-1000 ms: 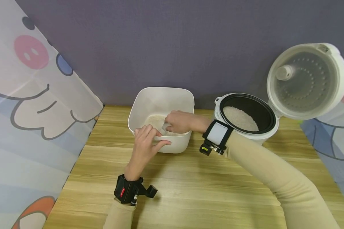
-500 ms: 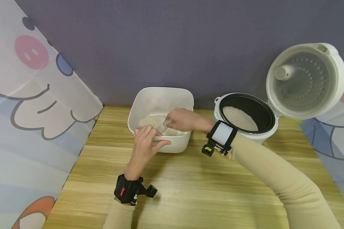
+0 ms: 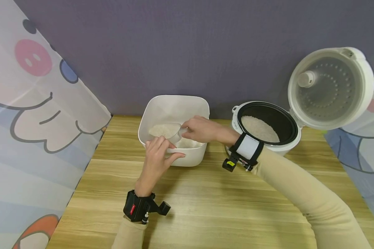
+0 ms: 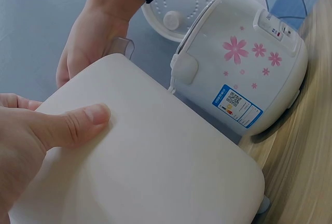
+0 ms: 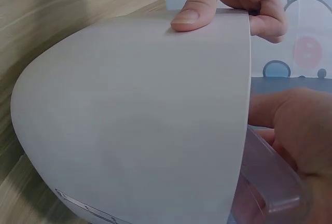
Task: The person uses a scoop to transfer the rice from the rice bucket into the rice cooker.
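A white rice bin (image 3: 190, 158) stands on the table with rice inside it. My left hand (image 3: 154, 159) grips its front rim, thumb on the outer wall and fingers over the edge; the left wrist view shows that thumb pressed flat on the bin wall (image 4: 161, 151). Within the bin, my right hand (image 3: 202, 130) holds a clear plastic scoop (image 3: 175, 138) by its handle. Rice (image 3: 162, 130) heaps in the scoop, which is above the loose rice (image 3: 189, 143). In the right wrist view the scoop's handle (image 5: 272, 177) shows beside the rim, its bowl hidden by the bin.
To the right stands a white rice cooker (image 3: 278, 149), its lid (image 3: 333, 90) raised. Rice (image 3: 260, 128) lies in its black inner pot (image 3: 285, 122). A grey wall panel (image 3: 187, 48) rises behind the wooden table (image 3: 212, 207), and a cartoon-printed sheet (image 3: 34, 138) hangs at the left.
My right hand has drawn slightly right and the scoop has come up out of the loose rice, now full. The left hand has kept its hold on the rim.
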Demonstrator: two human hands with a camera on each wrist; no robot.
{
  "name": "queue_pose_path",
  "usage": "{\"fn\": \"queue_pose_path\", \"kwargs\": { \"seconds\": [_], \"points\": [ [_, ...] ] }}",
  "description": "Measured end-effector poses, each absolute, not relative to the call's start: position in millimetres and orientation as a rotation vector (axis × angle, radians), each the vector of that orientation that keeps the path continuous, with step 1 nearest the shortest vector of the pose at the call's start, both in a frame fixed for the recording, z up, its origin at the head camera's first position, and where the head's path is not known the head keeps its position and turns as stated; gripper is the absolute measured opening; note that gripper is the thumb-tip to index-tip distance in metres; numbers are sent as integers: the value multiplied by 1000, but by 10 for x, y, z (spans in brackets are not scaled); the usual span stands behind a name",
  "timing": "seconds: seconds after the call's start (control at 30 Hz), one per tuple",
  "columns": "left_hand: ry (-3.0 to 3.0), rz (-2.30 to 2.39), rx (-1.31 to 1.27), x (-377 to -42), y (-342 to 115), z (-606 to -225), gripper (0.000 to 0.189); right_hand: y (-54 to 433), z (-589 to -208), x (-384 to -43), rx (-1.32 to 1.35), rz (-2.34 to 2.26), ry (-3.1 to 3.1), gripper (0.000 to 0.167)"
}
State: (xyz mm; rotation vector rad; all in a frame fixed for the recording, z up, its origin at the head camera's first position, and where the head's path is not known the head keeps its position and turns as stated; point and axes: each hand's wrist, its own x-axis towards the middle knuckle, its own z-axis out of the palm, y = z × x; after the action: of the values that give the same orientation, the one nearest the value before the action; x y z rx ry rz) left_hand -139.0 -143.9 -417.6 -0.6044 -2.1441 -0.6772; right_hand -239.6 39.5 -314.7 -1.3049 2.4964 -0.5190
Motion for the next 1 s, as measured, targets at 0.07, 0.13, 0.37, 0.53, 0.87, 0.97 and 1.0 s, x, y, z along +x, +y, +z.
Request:
{"fn": "queue_pose_path", "kwargs": {
  "seconds": [0.07,0.13,0.37,0.53,0.87,0.97,1.0],
  "points": [
    [-2143,-674,-603,-1389,-1438,-4178,51,406,-3143,-2388,-1293,-539,2496,20],
    [-2143,-671,-601,-1388,-1439,-4181,51,417,-3144,-2377,-1289,-556,2496,23],
    [-2149,-672,-597,-1385,-1440,-4182,50,465,-3123,-2327,-1243,-609,2507,32],
    [-2147,-663,-598,-1388,-1444,-4185,50,504,-3121,-2300,-1209,-648,2515,36],
    [-2159,-677,-595,-1374,-1444,-4172,49,583,-3128,-2271,-1179,-713,2537,40],
    [-2156,-671,-596,-1378,-1444,-4175,50,608,-3117,-2261,-1191,-728,2536,40],
    [-2153,-670,-597,-1379,-1444,-4178,51,616,-3114,-2255,-1192,-730,2534,40]
  ]
}}
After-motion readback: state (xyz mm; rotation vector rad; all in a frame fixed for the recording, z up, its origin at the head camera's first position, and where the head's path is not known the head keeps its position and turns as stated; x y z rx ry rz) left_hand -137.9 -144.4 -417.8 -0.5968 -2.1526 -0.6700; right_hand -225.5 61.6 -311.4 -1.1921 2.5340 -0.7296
